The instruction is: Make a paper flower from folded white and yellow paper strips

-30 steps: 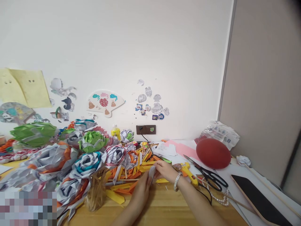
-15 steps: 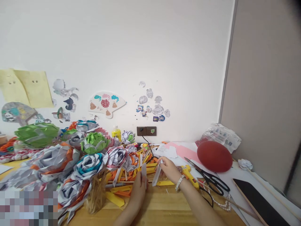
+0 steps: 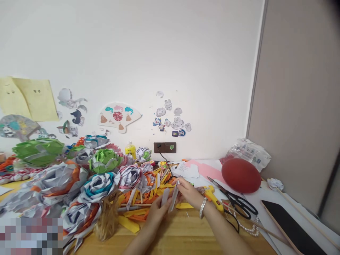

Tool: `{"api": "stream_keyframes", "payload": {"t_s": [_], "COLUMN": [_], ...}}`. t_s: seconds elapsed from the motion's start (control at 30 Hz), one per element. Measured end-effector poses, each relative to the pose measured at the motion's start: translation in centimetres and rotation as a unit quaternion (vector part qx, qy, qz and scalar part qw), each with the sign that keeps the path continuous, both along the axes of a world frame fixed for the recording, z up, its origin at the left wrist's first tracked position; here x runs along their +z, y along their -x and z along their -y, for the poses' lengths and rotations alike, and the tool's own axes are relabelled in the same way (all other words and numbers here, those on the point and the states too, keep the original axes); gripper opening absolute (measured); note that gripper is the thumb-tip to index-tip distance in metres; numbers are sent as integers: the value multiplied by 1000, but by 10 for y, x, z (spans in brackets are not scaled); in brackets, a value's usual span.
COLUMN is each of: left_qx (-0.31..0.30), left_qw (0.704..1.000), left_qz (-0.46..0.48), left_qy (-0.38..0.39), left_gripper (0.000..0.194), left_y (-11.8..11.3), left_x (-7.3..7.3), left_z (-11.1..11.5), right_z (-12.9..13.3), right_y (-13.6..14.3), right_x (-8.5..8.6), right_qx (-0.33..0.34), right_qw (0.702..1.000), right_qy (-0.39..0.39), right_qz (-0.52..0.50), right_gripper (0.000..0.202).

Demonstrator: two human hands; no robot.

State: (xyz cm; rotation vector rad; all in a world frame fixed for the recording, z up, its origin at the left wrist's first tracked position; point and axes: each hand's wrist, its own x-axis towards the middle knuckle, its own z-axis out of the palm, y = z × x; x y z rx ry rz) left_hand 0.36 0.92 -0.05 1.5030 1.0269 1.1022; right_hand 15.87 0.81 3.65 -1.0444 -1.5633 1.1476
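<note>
My left hand [image 3: 158, 209] is closed on a folded white paper strip [image 3: 165, 196] that sticks up between thumb and fingers. In my right hand [image 3: 188, 191], a second folded white paper strip [image 3: 174, 197] is pinched near its top and slants downward. The two strips are close together, and the left thumb reaches toward the lower part of the right one; whether it touches cannot be made out. Beneath and behind the hands lie orange and yellow folded paper strips [image 3: 132, 215]. A yellow glue gun [image 3: 213, 198] lies beside my right wrist.
Folded-paper flowers [image 3: 98, 187] crowd the left, with a clear cup of thin sticks [image 3: 106, 221] before them. On the right are black scissors [image 3: 237, 203], a red oval object [image 3: 241, 175], a phone [image 3: 288, 226] and a bead string [image 3: 251, 230]. A cord runs from the wall socket [image 3: 164, 147].
My hands have come closer together. The left hand's strip has tilted to the right, and the right hand's strip has moved slightly left. The view has shifted a little.
</note>
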Motion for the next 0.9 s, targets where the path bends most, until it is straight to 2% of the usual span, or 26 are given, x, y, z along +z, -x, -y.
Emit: {"api": "stream_keyframes", "payload": {"t_s": [0.1,0.23,0.33,0.47,0.6,0.77,0.9], "left_qx": [-10,38,51,43,44,52,59], "left_qw": [1000,999,997,995,993,992,990], "left_qz": [-8,-21,-40,-69,-90,-93,-94], "left_qy": [15,-14,-32,-49,-56,-66,-82], "left_gripper": [54,45,43,39,36,34,33], "left_y": [1,3,3,2,1,2,3], "left_x": [2,5,6,8,10,6,3], "left_z": [2,4,5,6,8,6,5], "right_z": [1,3,2,-3,-3,0,-1], "right_y": [1,2,2,3,3,3,4], "right_x": [3,6,4,-3,0,6,3], "right_qx": [-3,5,26,-14,-61,-55,-64], "right_qw": [1000,999,998,1000,998,998,996], "right_qy": [17,35,37,1,7,19,22], "right_qz": [-18,-37,-47,-19,-10,-30,-57], "right_gripper": [14,22,31,29,24,23,23]}}
